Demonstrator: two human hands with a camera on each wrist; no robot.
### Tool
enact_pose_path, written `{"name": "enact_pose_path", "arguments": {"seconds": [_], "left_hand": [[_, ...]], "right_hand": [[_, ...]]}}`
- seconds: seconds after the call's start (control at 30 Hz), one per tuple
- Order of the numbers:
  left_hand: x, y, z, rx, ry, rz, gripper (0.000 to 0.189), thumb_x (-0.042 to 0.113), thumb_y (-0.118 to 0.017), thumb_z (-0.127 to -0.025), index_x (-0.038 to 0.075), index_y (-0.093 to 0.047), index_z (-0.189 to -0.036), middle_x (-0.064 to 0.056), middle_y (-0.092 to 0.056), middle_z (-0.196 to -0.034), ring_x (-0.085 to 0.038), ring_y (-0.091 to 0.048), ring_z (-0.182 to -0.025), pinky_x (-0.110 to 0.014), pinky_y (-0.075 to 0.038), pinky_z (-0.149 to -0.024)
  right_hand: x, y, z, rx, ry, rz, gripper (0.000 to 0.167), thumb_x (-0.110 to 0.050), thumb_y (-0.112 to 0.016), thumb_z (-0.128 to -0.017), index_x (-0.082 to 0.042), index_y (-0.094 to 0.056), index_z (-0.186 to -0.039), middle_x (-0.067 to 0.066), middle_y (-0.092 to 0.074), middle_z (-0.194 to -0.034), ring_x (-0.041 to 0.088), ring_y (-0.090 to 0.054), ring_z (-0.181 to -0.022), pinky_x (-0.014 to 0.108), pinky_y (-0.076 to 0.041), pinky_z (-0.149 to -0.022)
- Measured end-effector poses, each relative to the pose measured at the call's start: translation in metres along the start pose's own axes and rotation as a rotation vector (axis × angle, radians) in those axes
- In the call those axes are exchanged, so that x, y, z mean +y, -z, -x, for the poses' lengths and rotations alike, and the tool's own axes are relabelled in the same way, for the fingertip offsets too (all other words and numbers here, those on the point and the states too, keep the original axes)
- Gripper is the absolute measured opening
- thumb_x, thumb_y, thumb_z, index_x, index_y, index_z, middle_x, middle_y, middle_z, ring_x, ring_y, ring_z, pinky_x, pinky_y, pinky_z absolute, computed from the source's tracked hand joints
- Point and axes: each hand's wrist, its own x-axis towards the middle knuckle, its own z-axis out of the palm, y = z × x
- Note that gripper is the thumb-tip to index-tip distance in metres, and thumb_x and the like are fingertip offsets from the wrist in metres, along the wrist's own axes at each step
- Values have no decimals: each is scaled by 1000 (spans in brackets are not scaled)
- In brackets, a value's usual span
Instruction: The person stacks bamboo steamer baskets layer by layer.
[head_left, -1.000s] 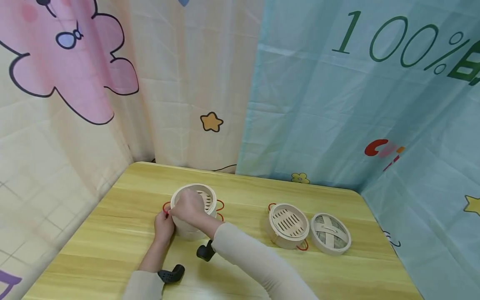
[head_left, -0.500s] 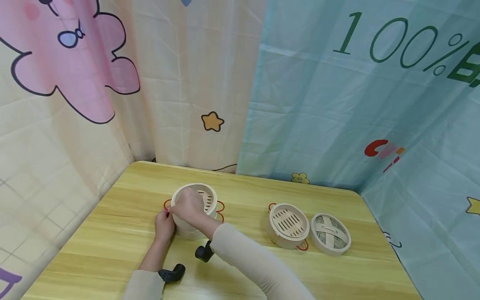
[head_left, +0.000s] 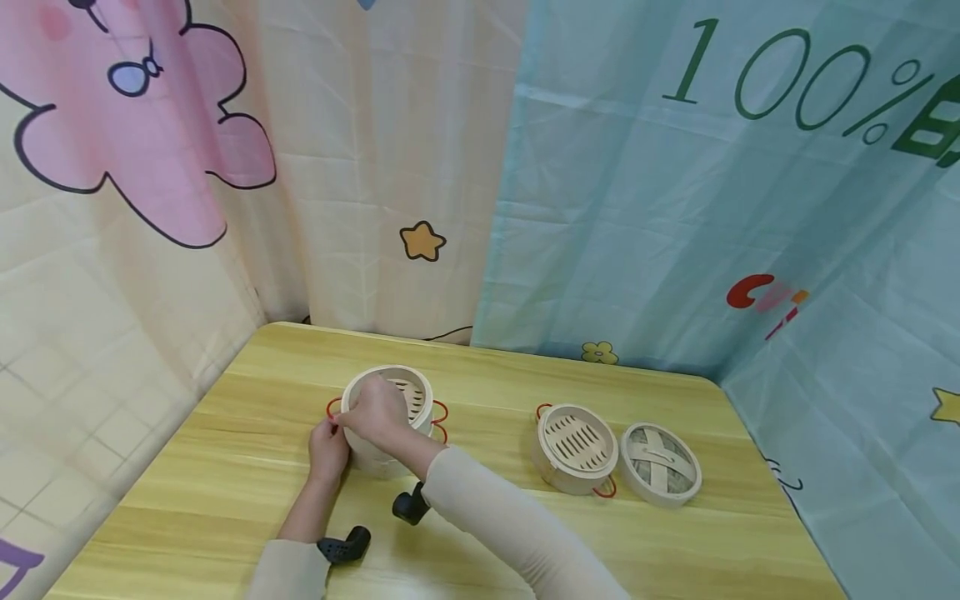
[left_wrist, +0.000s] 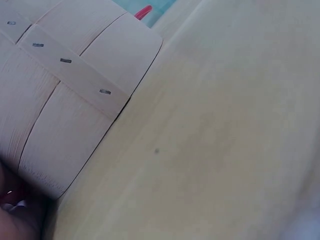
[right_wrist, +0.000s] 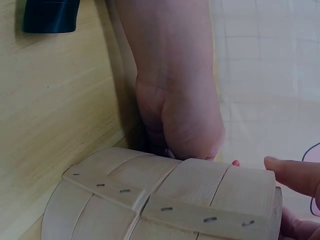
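Two round bamboo steamer baskets (head_left: 380,458) stand stacked at the left of the table, with red looped handles (head_left: 441,410) on their sides. My left hand (head_left: 328,450) is low against the stack's left side. Its fingers (left_wrist: 15,220) pinch a bit of red handle in the left wrist view. Reaching across the front, my right hand (head_left: 378,407) curls over the top basket's rim, fingertips meeting the left hand beside the upper left handle. In the right wrist view its thumb (right_wrist: 295,175) lies at the rim. The right hand hides much of the slatted inside.
To the right stands another steamer basket (head_left: 576,450) with a slatted base and red handles. A round woven lid (head_left: 660,467) with crossed strips lies right beside it. Printed curtains (head_left: 600,208) hang behind the wooden table (head_left: 480,375).
Both hands stay at the left side of the stack with hardly any movement. The head view shifts slightly.
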Motion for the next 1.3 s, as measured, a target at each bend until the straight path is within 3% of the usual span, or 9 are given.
{"name": "enact_pose_path", "arguments": {"seconds": [0.23, 0.43, 0.57, 0.77, 0.97, 1.3], "left_hand": [[-4, -3, -2, -14, 7, 4, 21, -3, -46, -91, -18, -59, -98, -30, -61, -94, -24, -55, -81, -18, -42, -66], [-5, -5, -6, -19, 56, 72, 24, -4, -44, -91, -19, -56, -106, -33, -57, -104, -22, -53, -88, -11, -40, -69], [-3, -4, -7, -27, 52, 43, 25, -4, -43, -91, -20, -55, -106, -35, -56, -106, -30, -53, -95, -18, -40, -76], [-3, -3, -6, -77, 108, 56, 28, -2, -40, -93, -20, -51, -112, -36, -51, -115, -37, -47, -107, -30, -39, -86], [-3, 2, -4, -89, 124, 57, 30, -2, -38, -94, -21, -47, -116, -37, -47, -119, -39, -44, -112, -44, -35, -95], [0, -3, -8, -120, 148, 101, 32, -1, -37, -95, -20, -45, -119, -37, -45, -122, -37, -42, -116, -42, -34, -98]], "right_hand": [[11, 21, 1, -41, 66, -65, 48, -32, -75, -74, -14, -43, -42, -10, -26, -36, 2, -22, -36, 17, -16, -37], [23, 53, -1, -71, 48, -73, 23, -24, -75, -76, -13, -66, -58, -13, -49, -48, 2, -43, -47, 16, -33, -44], [36, 71, 0, -64, 29, -114, 15, -21, -76, -76, -10, -70, -68, -9, -59, -61, 5, -51, -55, 18, -41, -48], [67, 92, 13, -39, 44, -182, 10, -16, -74, -77, -8, -69, -73, -5, -60, -64, 7, -53, -56, 20, -44, -49], [97, 103, 32, -20, 51, -164, 8, -15, -73, -78, -8, -70, -77, -5, -61, -68, 7, -54, -62, 21, -46, -56], [169, 115, 63, -3, 108, -217, 9, -10, -70, -81, -3, -66, -86, -1, -61, -75, 10, -56, -68, 22, -49, -61]]}}
